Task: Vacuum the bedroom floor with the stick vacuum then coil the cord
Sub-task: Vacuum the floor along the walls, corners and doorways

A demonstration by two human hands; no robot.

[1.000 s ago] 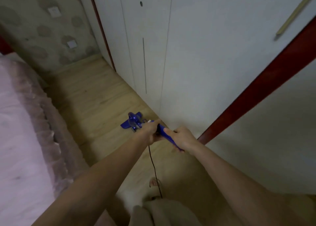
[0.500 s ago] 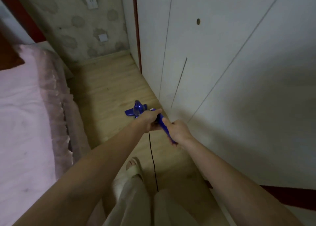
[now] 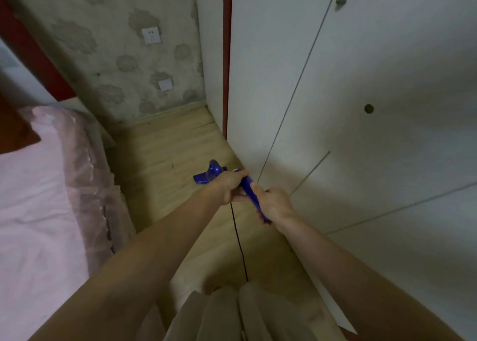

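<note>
The scene was dim and soft, without glare. Wide-angle distortion bowed the wardrobe doors (image 3: 361, 134) toward the frame edges. The forearms cast faint shadows on the wooden floor (image 3: 165, 160).

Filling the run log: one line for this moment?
phase: vacuuming | left hand, right hand: gripping blue stick vacuum | cord: trailing, uncoiled

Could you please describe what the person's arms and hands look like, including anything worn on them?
Both forearms are bare, with no sleeves in view. The left hand and right hand show no gloves, rings, watch or wristbands.
</note>
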